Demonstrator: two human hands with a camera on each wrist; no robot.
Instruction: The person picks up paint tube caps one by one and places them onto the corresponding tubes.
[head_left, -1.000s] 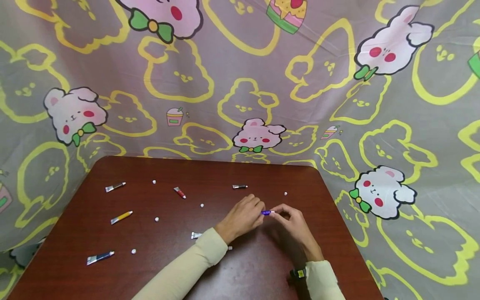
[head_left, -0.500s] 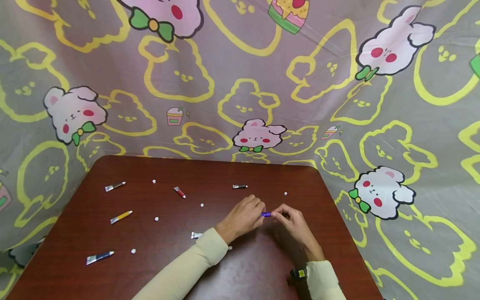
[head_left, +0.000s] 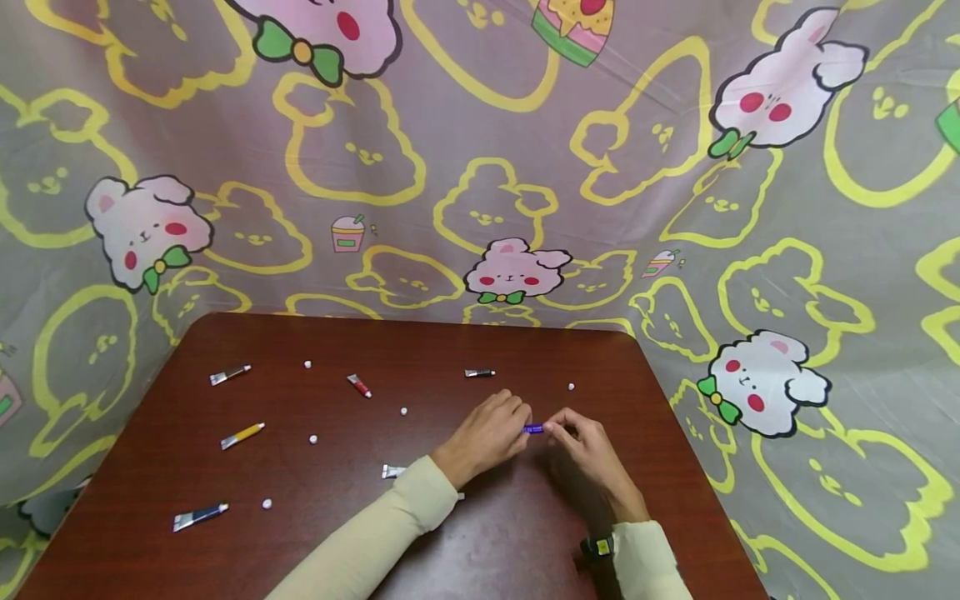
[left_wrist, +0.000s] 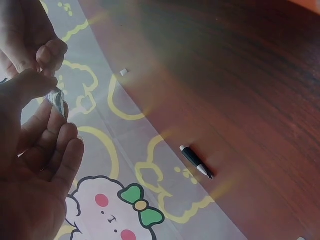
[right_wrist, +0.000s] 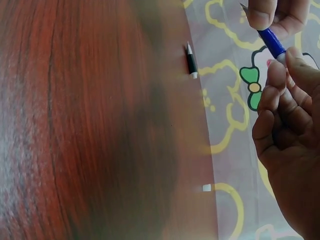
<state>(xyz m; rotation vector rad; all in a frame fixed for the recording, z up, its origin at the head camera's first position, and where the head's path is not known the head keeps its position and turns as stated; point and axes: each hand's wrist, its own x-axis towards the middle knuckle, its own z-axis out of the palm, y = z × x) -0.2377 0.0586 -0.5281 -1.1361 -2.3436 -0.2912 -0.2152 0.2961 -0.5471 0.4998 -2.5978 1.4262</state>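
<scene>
Blue tube (head_left: pixel 533 429) right of centre, lower half of head frame. My left hand (head_left: pixel 487 432) pinches silver tail (left_wrist: pixel 58 101); my right hand (head_left: pixel 588 450) pinches white cap (right_wrist: pixel 281 58). Likely light, soft, easily dented; best held near stiffer cap end.

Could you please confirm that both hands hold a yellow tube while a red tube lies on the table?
The colour is wrong: the head view shows the left hand and right hand holding a blue-purple tube, not yellow. A red tube does lie on the table.
</scene>
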